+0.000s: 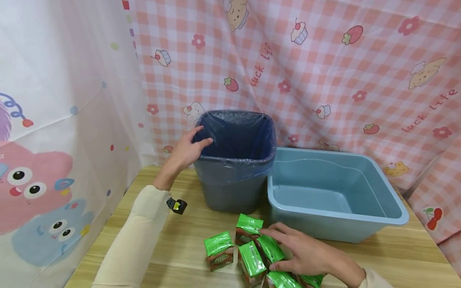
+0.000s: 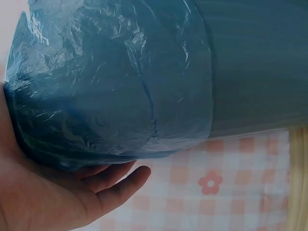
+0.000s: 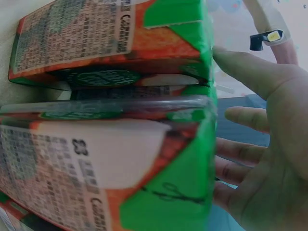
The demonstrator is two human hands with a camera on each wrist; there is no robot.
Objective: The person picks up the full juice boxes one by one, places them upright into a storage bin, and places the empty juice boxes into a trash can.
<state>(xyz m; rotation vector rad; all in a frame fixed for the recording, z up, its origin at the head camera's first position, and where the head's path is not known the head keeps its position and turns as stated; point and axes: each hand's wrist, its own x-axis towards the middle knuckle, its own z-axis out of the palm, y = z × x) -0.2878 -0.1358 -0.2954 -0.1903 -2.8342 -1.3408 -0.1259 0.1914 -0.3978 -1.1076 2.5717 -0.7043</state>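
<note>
My left hand (image 1: 187,149) is at the left rim of a grey bin (image 1: 230,192) lined with a dark blue plastic bag (image 1: 234,168). Its thumb reaches over the rim, while the other fingers extend loosely along the outside in the left wrist view. Several small drink cartons with green tops and brown sides stand on the table, one carton (image 1: 219,252) a little apart on the left. Over the cluster, my right hand (image 1: 302,250) spreads its thumb and fingers around a carton (image 1: 270,248). In the right wrist view the thumb is close to a carton's green top (image 3: 178,14).
A blue-grey plastic tub (image 1: 338,220) stands right of the bin. Both stand on a wooden table (image 1: 180,248) near a pink checked curtain (image 1: 324,80). On the left hangs a white curtain with cartoon figures (image 1: 43,188).
</note>
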